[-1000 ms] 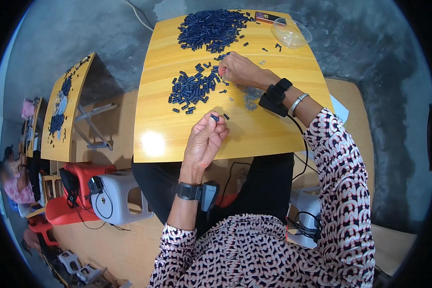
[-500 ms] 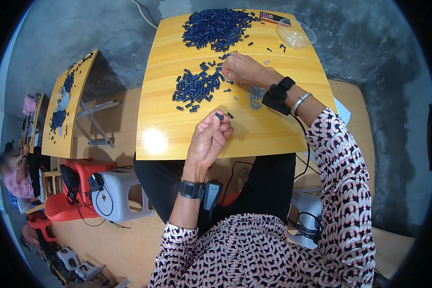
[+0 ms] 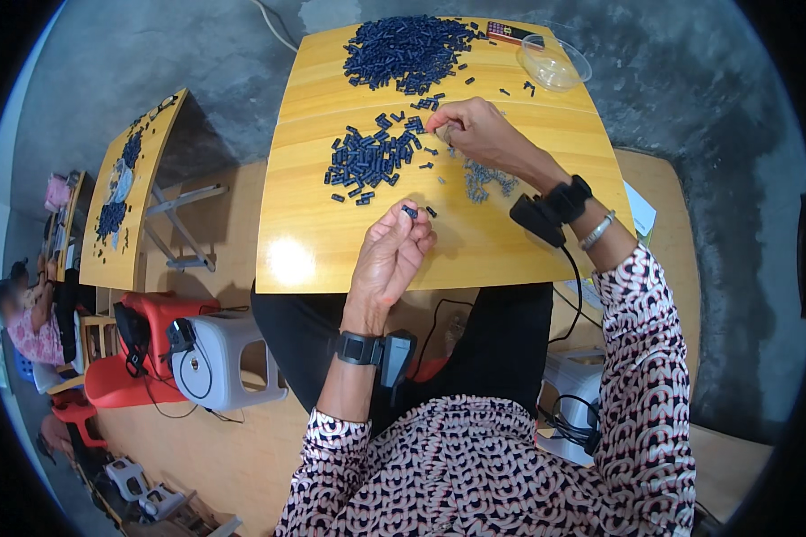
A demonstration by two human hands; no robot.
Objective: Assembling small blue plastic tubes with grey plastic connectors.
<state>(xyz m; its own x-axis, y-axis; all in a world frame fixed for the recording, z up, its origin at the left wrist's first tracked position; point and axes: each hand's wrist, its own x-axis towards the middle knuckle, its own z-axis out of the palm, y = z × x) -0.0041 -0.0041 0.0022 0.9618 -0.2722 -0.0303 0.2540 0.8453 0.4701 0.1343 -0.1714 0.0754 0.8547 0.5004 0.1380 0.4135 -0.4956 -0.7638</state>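
Note:
Between the thumb and fingertips of my left hand (image 3: pixel 390 255) is a small dark blue plastic piece (image 3: pixel 409 212), held above the table's near part. My right hand (image 3: pixel 479 132) is bent over the right edge of the nearer pile of dark blue plastic pieces (image 3: pixel 367 159). Its thumb and index finger come together in a pinch beside some pieces there; whether anything is between them is hidden. Small grey parts (image 3: pixel 488 182) lie in a loose heap below my right wrist. A single dark piece (image 3: pixel 432 212) rests just right of my left fingertips.
A bigger heap of dark blue pieces (image 3: pixel 407 54) covers the far part of the wooden table (image 3: pixel 331 255). A clear round bowl (image 3: pixel 555 73) and a phone-like keypad device (image 3: pixel 513 32) stand far right. Stools (image 3: pixel 219 362) and another table (image 3: pixel 107 259) are at left.
My right hand has shifted slightly right, and its forearm has swung outward, uncovering more of the pile's right edge and the grey parts. My left hand still holds its piece in nearly the same spot.

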